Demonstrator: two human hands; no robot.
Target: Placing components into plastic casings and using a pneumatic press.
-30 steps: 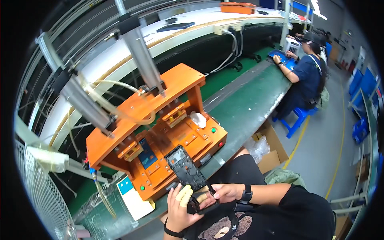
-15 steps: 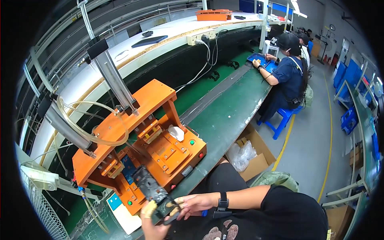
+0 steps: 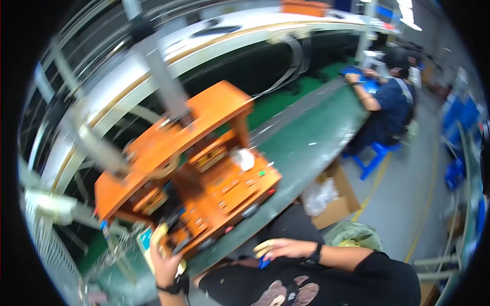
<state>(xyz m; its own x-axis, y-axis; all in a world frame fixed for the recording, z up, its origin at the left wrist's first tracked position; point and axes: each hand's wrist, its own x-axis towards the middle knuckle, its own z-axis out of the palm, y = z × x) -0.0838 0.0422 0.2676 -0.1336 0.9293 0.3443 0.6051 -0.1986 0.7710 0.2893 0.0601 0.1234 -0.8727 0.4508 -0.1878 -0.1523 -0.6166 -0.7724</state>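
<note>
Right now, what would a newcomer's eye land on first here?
Probably the bright orange two-station press fixture on the green bench, left of centre. Next, the left hand, its fingers partly covered in yellow, at the fixture's near left end by a blurred black piece; the right hand is over the lap. Upper right, a co-worker sits on a blue stool.
</note>
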